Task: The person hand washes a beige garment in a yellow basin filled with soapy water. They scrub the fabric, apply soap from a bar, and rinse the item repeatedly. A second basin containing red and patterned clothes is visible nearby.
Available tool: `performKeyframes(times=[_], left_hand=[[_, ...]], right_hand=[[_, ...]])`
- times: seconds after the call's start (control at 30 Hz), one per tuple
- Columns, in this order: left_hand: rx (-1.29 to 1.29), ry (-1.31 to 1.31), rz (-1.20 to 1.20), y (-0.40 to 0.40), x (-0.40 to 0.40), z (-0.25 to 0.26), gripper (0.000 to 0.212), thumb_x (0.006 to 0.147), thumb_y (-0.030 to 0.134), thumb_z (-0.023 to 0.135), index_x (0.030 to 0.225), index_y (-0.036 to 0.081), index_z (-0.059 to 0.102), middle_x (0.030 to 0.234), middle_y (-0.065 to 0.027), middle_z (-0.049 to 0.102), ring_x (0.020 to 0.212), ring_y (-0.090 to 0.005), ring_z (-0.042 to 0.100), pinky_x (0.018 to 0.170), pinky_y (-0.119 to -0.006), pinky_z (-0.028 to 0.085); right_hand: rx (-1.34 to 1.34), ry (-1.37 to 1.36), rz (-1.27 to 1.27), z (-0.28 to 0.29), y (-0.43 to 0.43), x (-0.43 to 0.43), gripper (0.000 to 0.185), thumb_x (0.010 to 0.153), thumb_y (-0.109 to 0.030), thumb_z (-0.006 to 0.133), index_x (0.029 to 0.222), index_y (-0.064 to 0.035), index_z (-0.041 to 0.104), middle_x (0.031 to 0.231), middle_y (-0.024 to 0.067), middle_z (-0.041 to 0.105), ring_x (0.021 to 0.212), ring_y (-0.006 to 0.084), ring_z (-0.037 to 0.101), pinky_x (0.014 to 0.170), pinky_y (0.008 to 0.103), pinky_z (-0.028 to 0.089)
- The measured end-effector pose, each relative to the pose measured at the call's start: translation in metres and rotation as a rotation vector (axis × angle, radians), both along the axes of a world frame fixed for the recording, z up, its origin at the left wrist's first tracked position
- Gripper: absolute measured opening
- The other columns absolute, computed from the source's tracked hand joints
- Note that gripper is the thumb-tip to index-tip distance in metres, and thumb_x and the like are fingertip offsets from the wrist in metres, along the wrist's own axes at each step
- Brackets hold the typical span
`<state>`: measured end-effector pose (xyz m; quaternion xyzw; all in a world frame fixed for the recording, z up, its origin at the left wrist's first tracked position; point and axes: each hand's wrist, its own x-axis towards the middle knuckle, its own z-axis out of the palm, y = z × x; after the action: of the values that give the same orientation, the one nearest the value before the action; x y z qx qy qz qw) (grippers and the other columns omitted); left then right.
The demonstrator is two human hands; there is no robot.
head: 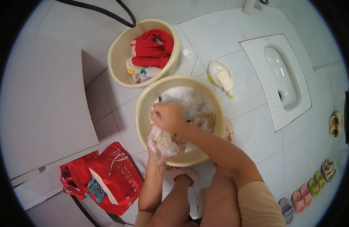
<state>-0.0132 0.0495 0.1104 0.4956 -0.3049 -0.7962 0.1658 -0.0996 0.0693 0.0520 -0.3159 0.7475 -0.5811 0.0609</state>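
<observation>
A cream plastic basin (141, 113) stands on the floor before me, holding cloudy, sudsy water (177, 95). My left hand (155, 149), wet with foam, grips a soaked pale beige garment (168, 143) at the basin's near left side. Just above that cloth is my right hand (168, 116), curled into a fist and blurred. A pale edge and a small dark tip (159, 98) show beside the fist; whether it holds them is unclear. More tan cloth (204, 120) lies in the suds to the right, partly under water.
Behind stands a second cream basin (114, 61) with red clothes (153, 46) and a printed cloth (143, 73). A duck-shaped white scoop (219, 75) and a squat toilet (279, 79) are at right. A red bag (120, 170) leans by a white cabinet (49, 99). Several slippers (302, 198) line the wall.
</observation>
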Motion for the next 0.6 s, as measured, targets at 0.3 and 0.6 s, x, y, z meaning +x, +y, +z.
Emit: performKeyframes(times=[0.3,0.6], left_hand=[[0.132,0.235,-0.206,-0.022,0.025,-0.028,0.048,0.093,0.038,0.041,0.125,0.002,0.044,0.120,-0.0095,0.051,0.106,-0.0212,0.052,0.093,-0.034,0.041],[-0.087,0.384,-0.231,-0.047,0.033,-0.049,0.048,0.081,0.031,0.054,0.119,0.003,0.043,0.121,-0.0122,0.049,0.112,-0.0257,0.046,0.094,-0.037,0.040]], right_hand=[[0.000,-0.134,-0.052,-0.006,-0.003,-0.010,0.015,0.070,-0.016,0.061,0.060,-0.0068,0.055,0.057,0.0071,0.053,0.056,0.0231,0.054,0.052,0.0327,0.042],[-0.346,-0.979,-0.044,0.003,0.011,-0.006,0.012,0.078,-0.016,0.061,0.082,-0.0072,0.054,0.071,-0.0027,0.049,0.062,0.0053,0.045,0.057,0.0217,0.039]])
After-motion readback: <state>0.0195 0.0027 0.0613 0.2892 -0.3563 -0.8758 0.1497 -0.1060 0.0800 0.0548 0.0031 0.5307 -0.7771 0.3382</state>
